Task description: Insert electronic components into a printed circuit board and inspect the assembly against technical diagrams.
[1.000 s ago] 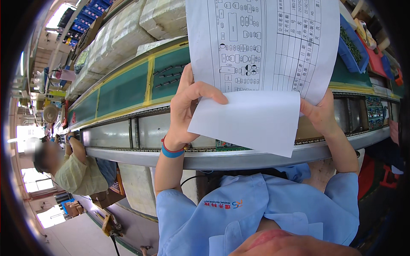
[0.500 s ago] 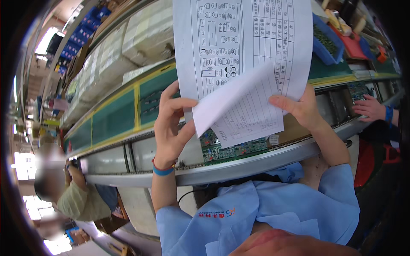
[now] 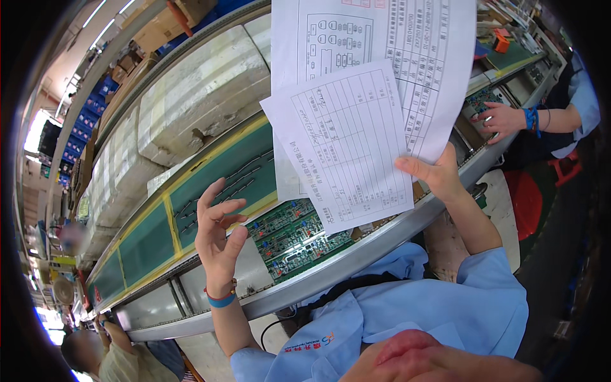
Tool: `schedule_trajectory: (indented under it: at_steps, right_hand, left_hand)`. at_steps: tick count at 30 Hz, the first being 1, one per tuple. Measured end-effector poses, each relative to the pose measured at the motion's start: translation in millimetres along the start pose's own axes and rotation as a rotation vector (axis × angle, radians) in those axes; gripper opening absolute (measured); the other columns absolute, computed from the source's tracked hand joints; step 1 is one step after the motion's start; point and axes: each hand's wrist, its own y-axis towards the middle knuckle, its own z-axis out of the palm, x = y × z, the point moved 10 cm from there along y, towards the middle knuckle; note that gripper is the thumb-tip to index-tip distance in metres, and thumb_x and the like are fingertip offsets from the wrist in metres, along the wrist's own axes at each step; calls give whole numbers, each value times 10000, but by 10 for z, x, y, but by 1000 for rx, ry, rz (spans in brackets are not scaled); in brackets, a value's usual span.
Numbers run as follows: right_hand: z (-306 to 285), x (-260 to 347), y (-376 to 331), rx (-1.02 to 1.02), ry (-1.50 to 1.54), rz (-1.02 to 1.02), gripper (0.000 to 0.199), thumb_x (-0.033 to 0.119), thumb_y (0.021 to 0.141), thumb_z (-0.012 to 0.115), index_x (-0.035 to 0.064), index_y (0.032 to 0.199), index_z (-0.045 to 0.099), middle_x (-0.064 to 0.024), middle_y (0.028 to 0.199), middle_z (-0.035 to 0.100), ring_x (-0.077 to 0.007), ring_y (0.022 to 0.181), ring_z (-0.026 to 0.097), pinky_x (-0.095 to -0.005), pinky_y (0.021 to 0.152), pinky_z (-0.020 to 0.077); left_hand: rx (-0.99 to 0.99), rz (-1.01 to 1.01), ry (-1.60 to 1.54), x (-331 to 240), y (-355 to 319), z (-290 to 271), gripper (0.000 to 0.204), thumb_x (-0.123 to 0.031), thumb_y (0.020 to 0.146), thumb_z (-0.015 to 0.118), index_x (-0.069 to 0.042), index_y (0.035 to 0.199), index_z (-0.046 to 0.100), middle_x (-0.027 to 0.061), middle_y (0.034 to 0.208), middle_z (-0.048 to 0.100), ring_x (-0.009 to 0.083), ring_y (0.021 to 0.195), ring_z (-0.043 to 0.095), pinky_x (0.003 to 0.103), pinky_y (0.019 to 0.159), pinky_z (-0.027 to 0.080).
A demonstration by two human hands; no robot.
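My right hand [image 3: 436, 173] pinches two sheets of paper at their lower right, thumb on top. The smaller one, a printed form with ruled lines and handwriting [image 3: 347, 146], lies over a larger sheet with a component layout drawing and a table [image 3: 433, 83]. To the left of the papers my left hand [image 3: 219, 235] hangs in the air, fingers apart and holding nothing. Below the papers, green circuit boards with small components [image 3: 299, 239] sit on the line, partly hidden by the form.
A metal rail [image 3: 286, 286] runs along the near side. Behind it lies a green work strip [image 3: 210, 191] with thin dark parts, backed by white foam boxes [image 3: 197, 95]. At right a co-worker's hand [image 3: 499, 121] is over boards, near a red stool [image 3: 525, 197]. Another person [image 3: 121, 350] is at lower left.
My left hand has let go of the smaller form and moved left and down. The form, curled before, now lies flat over the larger sheet. The view has shifted, showing more circuit boards.
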Motion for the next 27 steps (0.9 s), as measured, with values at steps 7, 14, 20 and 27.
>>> schedule_trajectory:
  at_steps: [7, 14, 20, 27]
  right_hand:
    - [-184, 21, -276, -73, 25, -42, 510, 44, 773, 737, -61, 1215, 505, -124, 1109, 620, -182, 971, 605, -310, 842, 496]
    - [-207, -10, -343, -58, 49, -28, 663, 42, 738, 763, -55, 1296, 420, -144, 1200, 576, -224, 1063, 582, -345, 904, 477]
    - [-518, -141, -309, -186, 124, 75, 670, 39, 728, 730, -48, 1314, 416, -130, 1224, 568, -242, 1092, 574, -354, 949, 449]
    - [-2552, -731, 157, -592, 540, 69, 403, -12, 787, 664, -32, 1171, 542, -118, 1103, 630, -222, 988, 633, -318, 862, 520]
  left_hand:
    - [2, -13, -19, 69, 20, 27, 375, -214, 804, 714, -27, 1114, 616, 176, 1393, 382, 219, 1067, 581, 304, 819, 510]
    - [-3, -22, -5, 93, 1, 15, 357, -198, 811, 705, -26, 1111, 620, 172, 1390, 389, 208, 1060, 582, 297, 817, 510]
    - [-1, -28, 9, 111, 32, 60, 332, -175, 817, 682, -13, 1099, 619, 175, 1386, 397, 191, 1048, 580, 289, 813, 508]
    - [-70, 6, 73, 95, 47, -49, 324, -229, 839, 669, -11, 1071, 611, 187, 1369, 436, 187, 1022, 588, 274, 786, 508]
